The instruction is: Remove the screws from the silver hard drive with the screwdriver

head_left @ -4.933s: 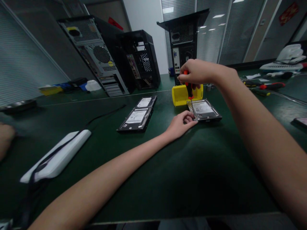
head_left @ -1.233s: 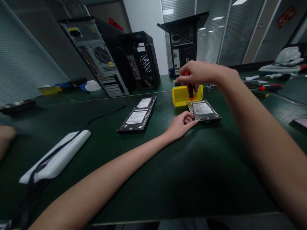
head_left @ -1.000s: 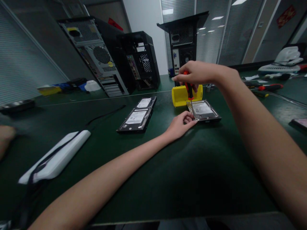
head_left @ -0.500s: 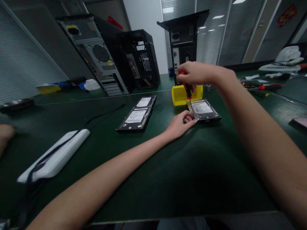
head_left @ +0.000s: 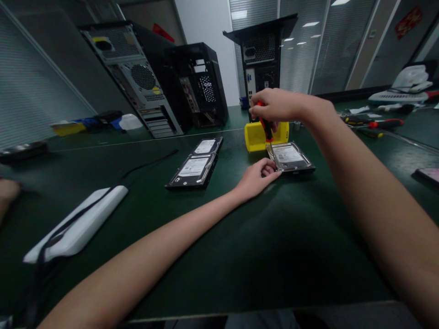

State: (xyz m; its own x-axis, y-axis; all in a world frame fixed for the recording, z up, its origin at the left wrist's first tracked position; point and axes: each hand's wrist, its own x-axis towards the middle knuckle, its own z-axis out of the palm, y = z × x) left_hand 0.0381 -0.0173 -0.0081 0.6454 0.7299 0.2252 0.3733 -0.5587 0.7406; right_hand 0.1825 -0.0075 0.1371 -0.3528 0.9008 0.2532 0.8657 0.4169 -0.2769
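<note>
While R hand grips screwdriver, HDD lies flat on worktop, nr yel. box | L hand at HDD corner, fingers bent, can't tell if gripping | I'd advise: straighten tilted shaft, press evenly.

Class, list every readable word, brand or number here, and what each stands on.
Nothing is legible.
Hard drive under the screwdriver: label print too small.
Two hard drives at left: labels too small.
Yellow container: dark marking too small.
Red sign, upper right: too blurred.
</note>
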